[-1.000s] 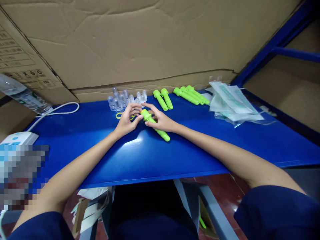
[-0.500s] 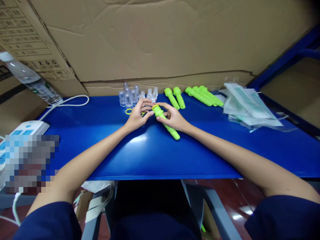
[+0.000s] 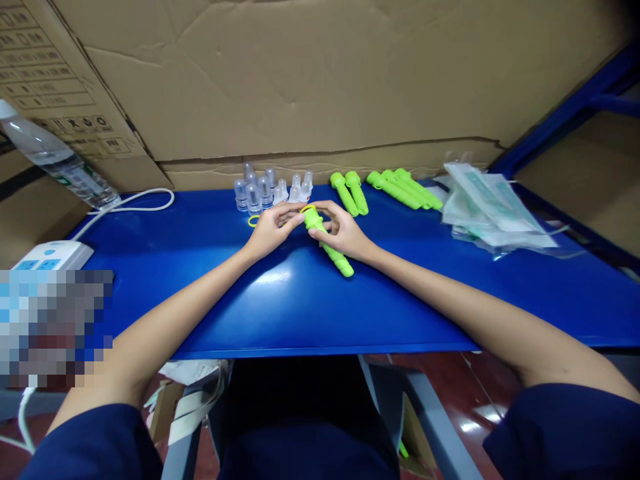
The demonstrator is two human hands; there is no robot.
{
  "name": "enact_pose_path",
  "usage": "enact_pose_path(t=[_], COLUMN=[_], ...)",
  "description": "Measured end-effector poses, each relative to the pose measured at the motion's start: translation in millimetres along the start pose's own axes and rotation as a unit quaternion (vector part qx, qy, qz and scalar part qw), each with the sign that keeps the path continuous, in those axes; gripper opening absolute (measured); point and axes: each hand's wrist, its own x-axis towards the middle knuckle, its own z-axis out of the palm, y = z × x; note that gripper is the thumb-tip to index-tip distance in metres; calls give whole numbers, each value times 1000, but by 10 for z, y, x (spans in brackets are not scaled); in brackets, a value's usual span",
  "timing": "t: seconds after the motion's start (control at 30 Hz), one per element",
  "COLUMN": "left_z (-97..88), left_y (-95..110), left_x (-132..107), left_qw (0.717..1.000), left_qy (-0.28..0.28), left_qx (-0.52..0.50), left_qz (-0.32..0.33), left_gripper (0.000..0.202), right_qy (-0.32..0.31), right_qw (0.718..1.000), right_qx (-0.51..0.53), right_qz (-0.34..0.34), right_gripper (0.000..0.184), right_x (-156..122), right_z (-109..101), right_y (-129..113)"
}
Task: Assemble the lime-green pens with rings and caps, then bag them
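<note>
My right hand (image 3: 344, 233) grips a lime green plastic tube (image 3: 330, 249) that lies slanted on the blue table (image 3: 200, 293), its wide head pointing away from me. My left hand (image 3: 271, 230) meets it at that head, fingertips pinched on a thin yellow ring at the tube's top. Another yellow ring (image 3: 254, 221) lies flat on the table just left of my left hand. Several small clear caps (image 3: 265, 188) stand in a cluster right behind both hands.
Two green tubes (image 3: 350, 193) and a further bunch of green tubes (image 3: 403, 189) lie at the back. Clear sealed pouches (image 3: 487, 210) are piled at the right. A water bottle (image 3: 55, 163), white cable (image 3: 125, 203) and power strip (image 3: 53, 255) sit left. Cardboard boxes (image 3: 310, 80) wall the back.
The view shifted slightly. My hands stayed together on the green tube, the left fingers working the yellow ring at its head.
</note>
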Motion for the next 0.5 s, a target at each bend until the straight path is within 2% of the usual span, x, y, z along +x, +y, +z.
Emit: enact_pose_path(t=[0.17,0.5], left_z=[-7,12], left_y=[7,-8], left_x=[12,7], left_qw=[1000,999], left_qy=[-3,11], left_qx=[-5,-2], left_qz=[12,34], left_gripper=[45,42], right_qy=[16,31], right_qw=[1000,999], right_qx=[-3,-12], right_qz=[-20,-17], right_gripper=[54,56], right_x=[14,29], right_z=[-11,-1], right_y=[36,6])
